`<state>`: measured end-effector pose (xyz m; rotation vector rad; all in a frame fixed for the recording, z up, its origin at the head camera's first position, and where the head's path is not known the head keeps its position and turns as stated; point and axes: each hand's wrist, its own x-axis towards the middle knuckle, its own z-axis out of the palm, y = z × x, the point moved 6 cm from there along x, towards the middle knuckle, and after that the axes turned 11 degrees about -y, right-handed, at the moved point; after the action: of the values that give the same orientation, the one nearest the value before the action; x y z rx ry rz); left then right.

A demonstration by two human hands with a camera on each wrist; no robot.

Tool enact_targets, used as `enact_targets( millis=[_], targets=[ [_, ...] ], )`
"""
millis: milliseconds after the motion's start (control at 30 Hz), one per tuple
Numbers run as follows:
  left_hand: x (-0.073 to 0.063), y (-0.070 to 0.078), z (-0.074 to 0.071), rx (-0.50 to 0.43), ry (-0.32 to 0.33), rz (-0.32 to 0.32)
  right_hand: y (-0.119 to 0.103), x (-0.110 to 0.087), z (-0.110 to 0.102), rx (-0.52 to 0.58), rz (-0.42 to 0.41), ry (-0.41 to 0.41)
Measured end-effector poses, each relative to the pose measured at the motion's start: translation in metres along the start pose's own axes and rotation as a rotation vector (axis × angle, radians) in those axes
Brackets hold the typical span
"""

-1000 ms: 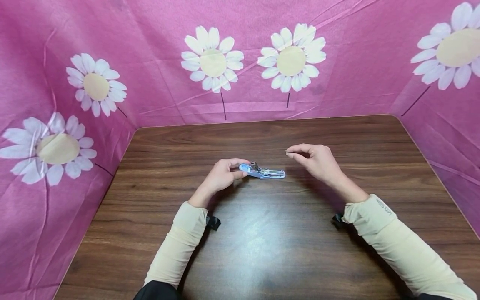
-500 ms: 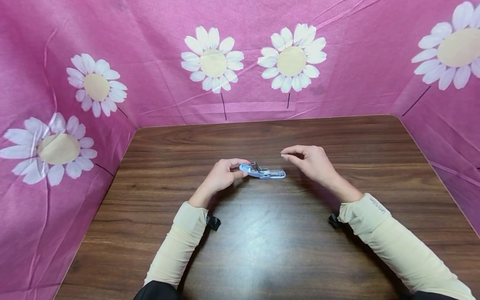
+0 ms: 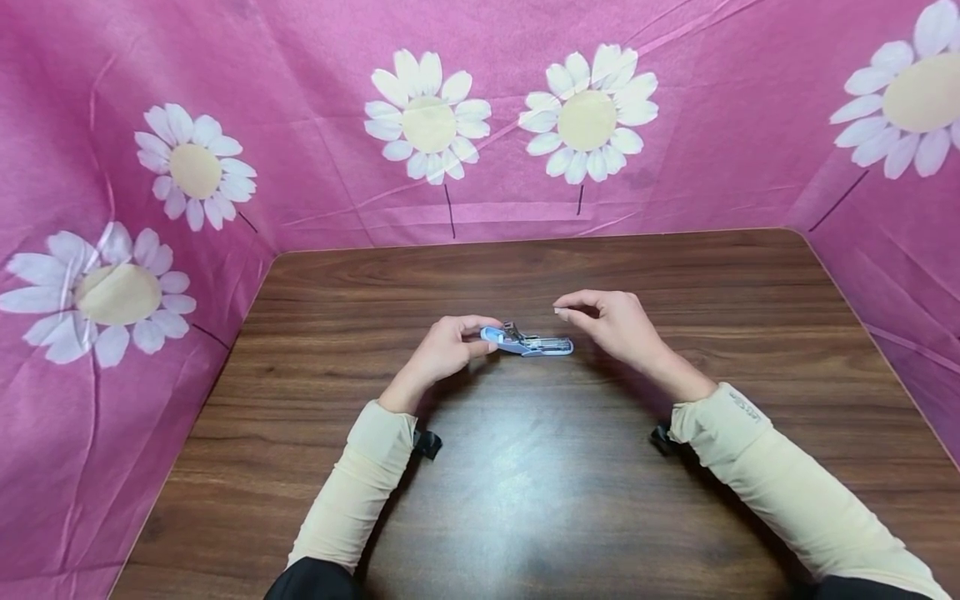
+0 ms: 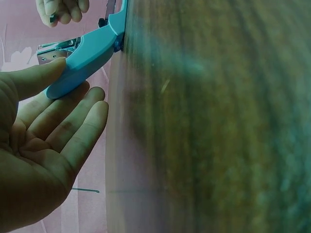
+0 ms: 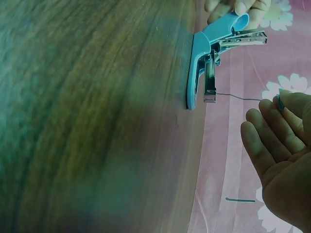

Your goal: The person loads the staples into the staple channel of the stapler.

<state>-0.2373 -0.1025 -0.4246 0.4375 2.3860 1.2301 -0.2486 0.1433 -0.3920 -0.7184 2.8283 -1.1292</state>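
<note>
A light blue stapler (image 3: pixel 553 345) lies folded wide open on the table, its base down and its metal staple channel (image 5: pixel 210 80) exposed. My left hand (image 3: pixel 442 348) pinches the raised blue cover (image 4: pixel 92 53) between thumb and forefinger, the other fingers loosely extended. From inside the cover a metal piece (image 5: pixel 250 39) sticks out. My right hand (image 3: pixel 618 327) hovers past the stapler's far right end, thumb and forefinger pinching a short strip of staples (image 5: pixel 280 102). Fingertips hide most of that strip, and its remaining fingers are slightly bent in the right wrist view.
The brown wood-grain table (image 3: pixel 510 483) spreads around both hands. Pink cloth (image 3: pixel 502 208) with white daisies hangs along its back and sides. Black straps (image 3: pixel 427 444) sit at both wrists below rolled cream sleeves.
My right hand has drifted left, bringing the strip of staples closer to the stapler. The left hand keeps its grip on the cover, and the stapler stays put.
</note>
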Motion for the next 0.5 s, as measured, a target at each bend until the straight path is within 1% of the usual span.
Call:
enact_targets(
  millis=[267,500],
  targets=[
    [0.0012,0.0038,-0.0011,0.013,0.001,0.002,-0.0026,0.0035,0.0023,0.003,-0.010,-0.017],
    [0.0027,0.0027,-0.0009,0.022,0.004,-0.003,0.0003,0.0055,0.0064,-0.008,-0.002,-0.037]
  ],
)
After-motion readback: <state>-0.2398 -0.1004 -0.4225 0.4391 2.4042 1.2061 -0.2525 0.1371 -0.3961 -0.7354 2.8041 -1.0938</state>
